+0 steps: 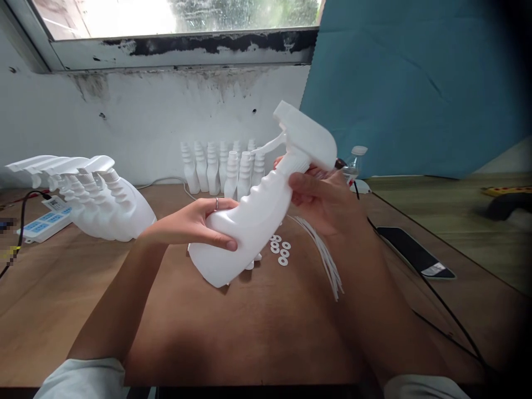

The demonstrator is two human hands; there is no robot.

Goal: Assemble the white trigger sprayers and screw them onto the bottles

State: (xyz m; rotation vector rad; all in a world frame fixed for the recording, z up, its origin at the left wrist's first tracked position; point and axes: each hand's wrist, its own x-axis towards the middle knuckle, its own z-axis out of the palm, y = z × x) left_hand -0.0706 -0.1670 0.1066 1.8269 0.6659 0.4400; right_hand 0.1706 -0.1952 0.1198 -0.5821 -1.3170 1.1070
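A white spray bottle (pixel 249 221) is held tilted above the table, its white spray head (pixel 305 136) at the upper right. My left hand (pixel 199 224), with a ring on one finger, is wrapped round the bottle's lower body. My right hand (pixel 320 199) grips the neck just below the spray head, thumb in front and the other fingers partly hidden behind. Small white washers (pixel 284 253) lie on the table under the bottle, with other small white parts partly hidden by it. Beside my right wrist is a bundle of thin white tubes (pixel 322 252).
White spray bottles (pixel 120 205) stand in a row at the left, by a power strip (pixel 45 224). Several open bottles (pixel 211 169) stand at the wall. A clear bottle (pixel 355 163) is behind my right hand; a black flat device (pixel 411 252) and cables lie right.
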